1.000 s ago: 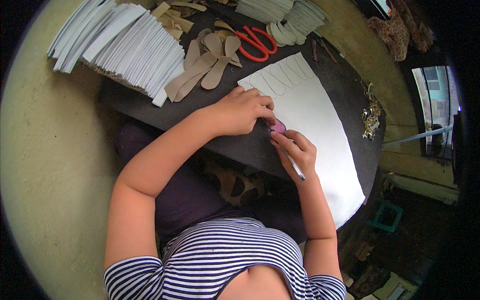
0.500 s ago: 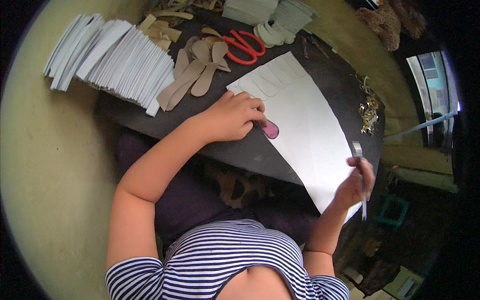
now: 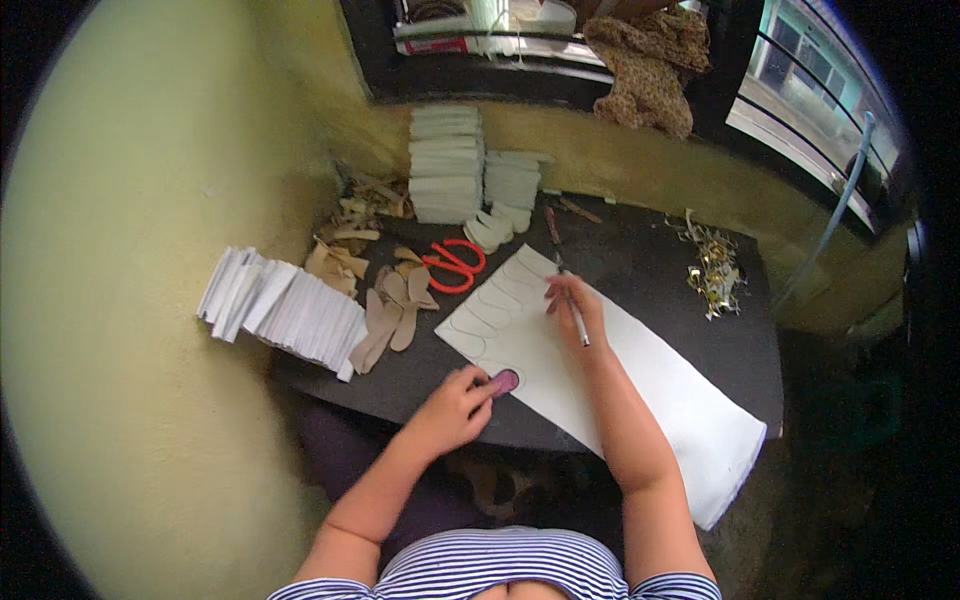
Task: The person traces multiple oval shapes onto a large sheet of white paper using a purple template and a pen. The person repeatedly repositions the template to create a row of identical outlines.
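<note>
On white sheet (image 3: pixel 640 385): right hand (image 3: pixel 575 305) grip closed around pen (image 3: pixel 576 318); left hand (image 3: pixel 455 405) fingertips pinching pink template (image 3: pixel 505 381).

Matt white sheet (image 3: pixel 640 385), glossy red plastic scissors (image 3: pixel 452 266), dark tabletop (image 3: pixel 640 262)
</note>
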`<state>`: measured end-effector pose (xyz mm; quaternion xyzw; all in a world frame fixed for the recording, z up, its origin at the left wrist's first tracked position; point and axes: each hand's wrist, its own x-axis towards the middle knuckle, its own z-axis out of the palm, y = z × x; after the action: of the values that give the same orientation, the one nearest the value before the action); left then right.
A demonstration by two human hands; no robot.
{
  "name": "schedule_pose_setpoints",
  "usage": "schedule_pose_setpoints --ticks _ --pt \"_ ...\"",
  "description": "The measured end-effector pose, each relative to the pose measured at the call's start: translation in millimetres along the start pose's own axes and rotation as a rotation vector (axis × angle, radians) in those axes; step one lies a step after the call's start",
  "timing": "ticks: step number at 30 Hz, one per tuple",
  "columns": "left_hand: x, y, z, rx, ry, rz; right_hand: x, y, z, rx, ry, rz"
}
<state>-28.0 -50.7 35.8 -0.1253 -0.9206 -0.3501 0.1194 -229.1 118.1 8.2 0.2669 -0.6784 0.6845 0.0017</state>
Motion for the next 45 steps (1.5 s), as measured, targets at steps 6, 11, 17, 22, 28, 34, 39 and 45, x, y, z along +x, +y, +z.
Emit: schedule_pose_setpoints --ticks 6,11,17,22,28,34,39,45 --pt "-16.9 34.4 36.5 -0.034 0.158 -0.209 -26.7 -38.2 3.4 -0.291 -0.306 -0.176" --pt "7.8 39.2 37.3 -0.047 0.106 -0.254 -23.5 -51.8 -6.9 -0.420 -0.302 -0.225" --pt "32.8 29.3 33.3 -0.255 0.079 -0.244 -25.7 -58.3 -7.0 -0.525 -0.385 -0.129" --pt "27.6 8.8 18.2 0.088 0.157 -0.241 -28.9 -81.2 -13.4 -0.599 -0.611 0.026" --pt "12.3 -16.1 -5.3 0.183 0.281 -0.388 -36.4 -92.3 -4.4 -0.658 -0.665 0.095" --pt "4.5 -26.4 4.0 0.186 0.348 -0.363 -36.6 -91.2 -3.1 -0.583 -0.719 0.099" --pt "6.7 -23.6 1.2 0.168 0.351 -0.356 -33.7 -93.0 -4.5 -0.569 -0.653 0.125" --pt "6.3 -22.8 -1.4 0.181 0.318 -0.362 -30.2 -102.1 -0.4 -0.698 -0.612 0.203"
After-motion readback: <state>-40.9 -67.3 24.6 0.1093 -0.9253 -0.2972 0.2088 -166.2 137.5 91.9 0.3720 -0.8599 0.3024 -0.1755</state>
